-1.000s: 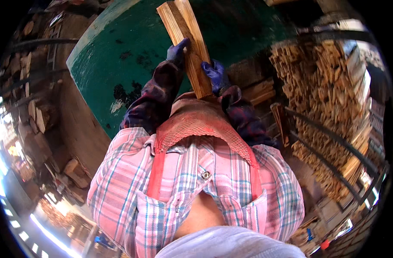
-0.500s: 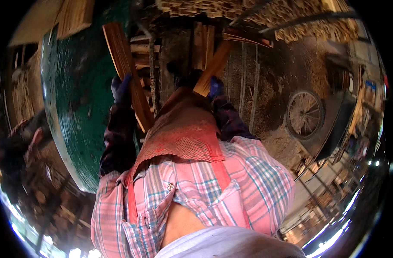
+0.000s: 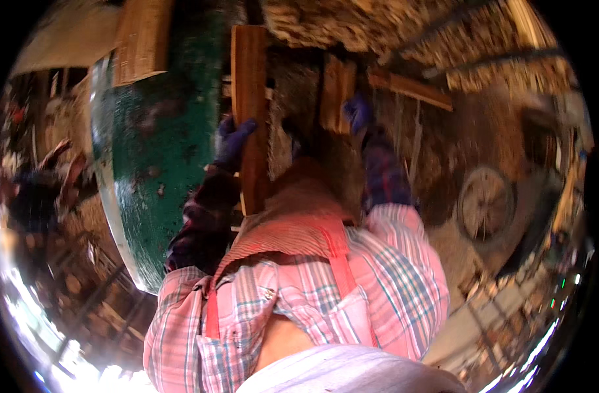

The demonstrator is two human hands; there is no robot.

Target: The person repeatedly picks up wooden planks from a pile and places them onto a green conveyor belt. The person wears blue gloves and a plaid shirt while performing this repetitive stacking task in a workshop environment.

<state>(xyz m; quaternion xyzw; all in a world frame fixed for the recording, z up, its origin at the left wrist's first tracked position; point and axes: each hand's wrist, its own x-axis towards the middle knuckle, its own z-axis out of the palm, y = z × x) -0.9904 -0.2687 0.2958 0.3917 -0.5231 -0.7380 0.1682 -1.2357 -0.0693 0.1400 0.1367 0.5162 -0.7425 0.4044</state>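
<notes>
My left hand point(image 3: 234, 141), in a purple glove, is closed round the edge of a long reddish-brown wooden plank point(image 3: 250, 85). That plank stands lengthwise beside a worn green surface point(image 3: 152, 157). My right hand point(image 3: 357, 112), gloved alike, has its fingers curled at the right edge of a shorter wooden plank point(image 3: 335, 92). The shorter plank lies over or against other boards ahead of me; motion blur hides where one ends. A red checked apron point(image 3: 293, 209) hangs between my arms.
A wooden block point(image 3: 142, 42) rests on the green surface's far end. Another board point(image 3: 411, 88) lies right of my right hand. Stacked thin wood point(image 3: 352, 23) lines the far side. A cart wheel point(image 3: 486, 203) stands at right. Another person's arm point(image 3: 67, 170) shows at left.
The plank in my left hand has swung from a slant to nearly straight. My right hand has moved forward, and its plank now lies straighter, along the boards ahead. The view has shifted left.
</notes>
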